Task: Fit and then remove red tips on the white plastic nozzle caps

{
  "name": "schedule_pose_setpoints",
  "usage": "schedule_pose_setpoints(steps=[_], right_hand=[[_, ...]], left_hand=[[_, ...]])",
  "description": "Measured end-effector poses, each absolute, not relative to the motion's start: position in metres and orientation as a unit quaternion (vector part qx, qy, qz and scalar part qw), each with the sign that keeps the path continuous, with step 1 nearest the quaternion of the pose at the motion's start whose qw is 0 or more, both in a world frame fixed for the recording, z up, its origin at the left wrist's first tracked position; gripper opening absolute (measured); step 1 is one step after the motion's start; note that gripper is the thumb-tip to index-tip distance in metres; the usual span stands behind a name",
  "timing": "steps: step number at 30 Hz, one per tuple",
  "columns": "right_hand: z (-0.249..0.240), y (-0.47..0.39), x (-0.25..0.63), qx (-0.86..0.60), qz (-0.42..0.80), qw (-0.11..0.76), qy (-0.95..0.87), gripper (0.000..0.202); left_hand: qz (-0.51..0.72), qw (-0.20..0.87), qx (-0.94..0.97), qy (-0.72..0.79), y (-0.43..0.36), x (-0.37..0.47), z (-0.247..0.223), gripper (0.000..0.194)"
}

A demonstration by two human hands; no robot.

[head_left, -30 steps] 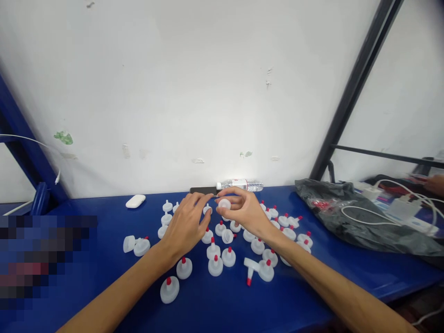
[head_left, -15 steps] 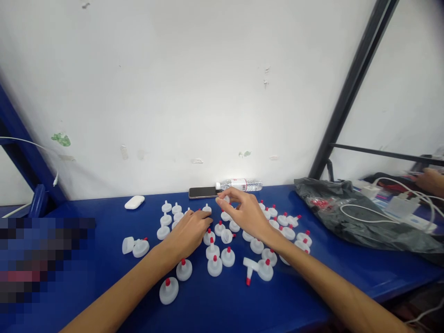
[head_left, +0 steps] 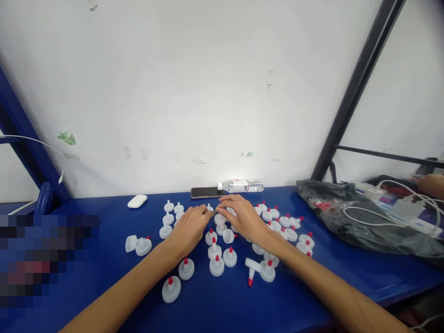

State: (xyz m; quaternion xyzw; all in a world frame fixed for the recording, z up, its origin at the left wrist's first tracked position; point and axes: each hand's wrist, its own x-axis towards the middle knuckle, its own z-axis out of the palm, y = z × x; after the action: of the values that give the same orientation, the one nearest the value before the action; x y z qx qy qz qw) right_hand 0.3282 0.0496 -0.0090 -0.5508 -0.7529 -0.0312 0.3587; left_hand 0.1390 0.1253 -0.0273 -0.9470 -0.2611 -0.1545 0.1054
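On the blue table (head_left: 114, 273) stand several white nozzle caps, many with red tips, such as one (head_left: 171, 290) near the front. Toward the back left, several caps, including one (head_left: 169, 206), show no red tip. My left hand (head_left: 190, 227) is bent over the caps, its fingertips pinched near my right hand. My right hand (head_left: 243, 216) has its thumb and fingers together above a white cap (head_left: 219, 219), close to my left fingertips. What lies between the fingertips of either hand is too small to make out.
A phone (head_left: 207, 192) and a clear bottle (head_left: 243, 186) lie by the wall. A white case (head_left: 137, 201) is at the back left. On the right are a dark plastic bag (head_left: 333, 217), cables and a person's hand (head_left: 432, 185).
My right hand has lowered toward my left, and their fingertips now meet or nearly meet. My left fingers have drawn together. The view has shifted slightly.
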Motion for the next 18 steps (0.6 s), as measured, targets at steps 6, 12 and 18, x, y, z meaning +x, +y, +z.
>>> schedule_pose_setpoints(steps=[6, 12, 18], right_hand=[[-0.003, 0.048, 0.325, -0.521, -0.033, 0.392, -0.758, 0.015], [-0.003, 0.049, 0.326, -0.515, -0.045, 0.386, -0.764, 0.015], [-0.004, 0.048, 0.323, -0.544, -0.043, 0.31, -0.778, 0.018]], left_hand=[[-0.195, 0.114, -0.925, -0.307, 0.125, 0.14, -0.013, 0.045], [-0.164, 0.176, -0.923, -0.299, 0.124, 0.149, -0.004, 0.054], [-0.15, 0.177, -0.925, -0.301, 0.123, 0.151, -0.008, 0.053]])
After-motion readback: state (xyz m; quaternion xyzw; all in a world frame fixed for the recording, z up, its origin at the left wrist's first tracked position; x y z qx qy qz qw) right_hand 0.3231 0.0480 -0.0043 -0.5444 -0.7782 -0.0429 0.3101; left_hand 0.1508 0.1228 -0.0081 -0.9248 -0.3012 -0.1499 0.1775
